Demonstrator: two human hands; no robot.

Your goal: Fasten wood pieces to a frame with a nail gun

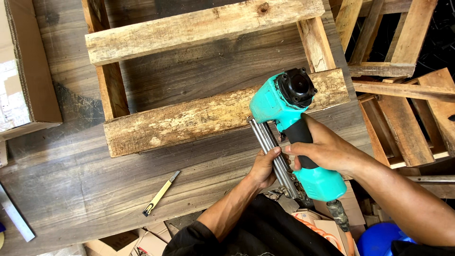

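Nearest, the right hand (327, 149) is wrapped tight around the black grip of a turquoise nail gun (294, 132), while the left hand (265, 166) curls its fingers onto the gun's long metal magazine (275, 156). The gun's nose rests on the near slat of a rough wooden frame (208, 71). A yellow utility knife (161, 193) lies apart on the dark plank table (71, 189). Brown cardboard scraps (142, 242) sit below; a brown carton (28, 71) stands far left, more pallet frames (403, 95) far right.
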